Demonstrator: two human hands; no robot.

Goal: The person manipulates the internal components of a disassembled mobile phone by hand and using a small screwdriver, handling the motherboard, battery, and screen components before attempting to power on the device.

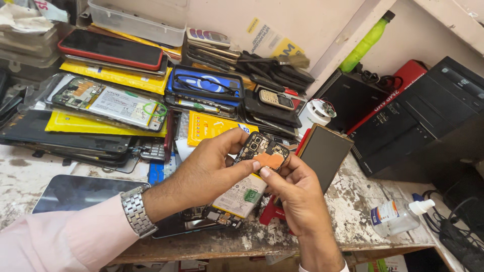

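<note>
My left hand (209,168) and my right hand (297,194) both pinch a small phone circuit board (262,151) with a copper-coloured patch, held above the worn workbench (353,211). My left thumb presses on the copper patch and my right fingers grip the board's lower edge. Just under my hands lies an opened phone with a white battery (237,196). My left wrist carries a metal watch (135,210) and a pink sleeve.
Stacks of phones, screens and yellow packets (121,75) fill the back of the bench. A dark phone panel (325,153) leans at the right, beside black boxes (428,116). A small clear bottle (398,216) lies near the right edge. A green bottle (365,43) stands against the wall.
</note>
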